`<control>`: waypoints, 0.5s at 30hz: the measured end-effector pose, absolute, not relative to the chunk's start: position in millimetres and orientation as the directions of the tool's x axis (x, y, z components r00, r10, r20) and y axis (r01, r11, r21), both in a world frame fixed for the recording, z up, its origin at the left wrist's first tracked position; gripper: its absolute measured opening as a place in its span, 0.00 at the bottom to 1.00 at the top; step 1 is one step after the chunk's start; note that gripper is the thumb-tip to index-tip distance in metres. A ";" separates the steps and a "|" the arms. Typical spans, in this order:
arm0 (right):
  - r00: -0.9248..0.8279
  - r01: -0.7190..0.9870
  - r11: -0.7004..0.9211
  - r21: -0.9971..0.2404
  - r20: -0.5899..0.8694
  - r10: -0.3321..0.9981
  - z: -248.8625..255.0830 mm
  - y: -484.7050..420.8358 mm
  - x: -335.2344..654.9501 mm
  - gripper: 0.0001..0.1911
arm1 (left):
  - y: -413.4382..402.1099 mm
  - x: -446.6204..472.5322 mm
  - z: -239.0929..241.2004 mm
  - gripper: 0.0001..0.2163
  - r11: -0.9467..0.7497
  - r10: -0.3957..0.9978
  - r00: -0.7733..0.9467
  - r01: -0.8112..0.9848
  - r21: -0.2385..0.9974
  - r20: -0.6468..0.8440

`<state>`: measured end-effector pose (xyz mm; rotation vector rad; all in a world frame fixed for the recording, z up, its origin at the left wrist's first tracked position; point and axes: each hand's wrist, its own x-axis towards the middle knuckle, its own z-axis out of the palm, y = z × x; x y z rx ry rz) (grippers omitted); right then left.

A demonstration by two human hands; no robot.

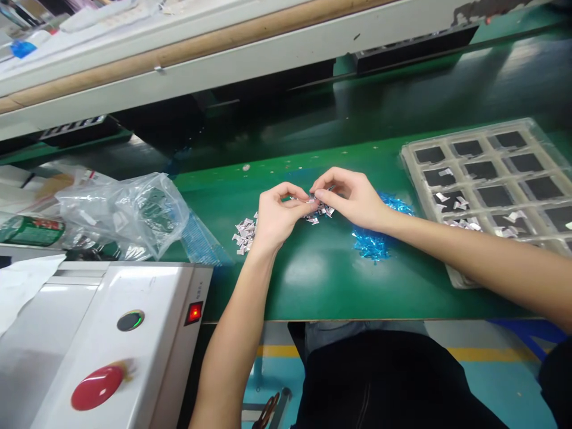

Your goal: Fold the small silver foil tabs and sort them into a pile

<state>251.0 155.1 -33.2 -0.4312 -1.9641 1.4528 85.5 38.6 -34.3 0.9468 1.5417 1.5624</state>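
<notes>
My left hand [279, 214] and my right hand [351, 196] meet fingertip to fingertip over the green bench. Both are pinched closed around a tiny piece between them, too small to make out. Beneath the fingers lies a loose group of small silvery-white pieces [328, 210]. Another heap of such pieces [244, 235] sits left of my left hand and is partly covered by it. Close to my right wrist is a pile of shiny blue film strips [372, 244], and my forearm hides part of it.
At the right stands a clear plastic tray [413, 167] with dark squares and white pieces in some compartments. A white machine [165, 310] with a red button [97, 387] fills the lower left. Behind it are a plastic bag [129, 208] and a green bottle [33, 231]. A shelf [250, 47] crosses the back.
</notes>
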 end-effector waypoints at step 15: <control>-0.744 -0.134 0.350 -0.927 0.327 0.583 -38.9 158.8 248.0 0.06 | 39.4 88.3 -35.0 0.19 0.000 0.894 -0.448 -0.008 1.000 -0.004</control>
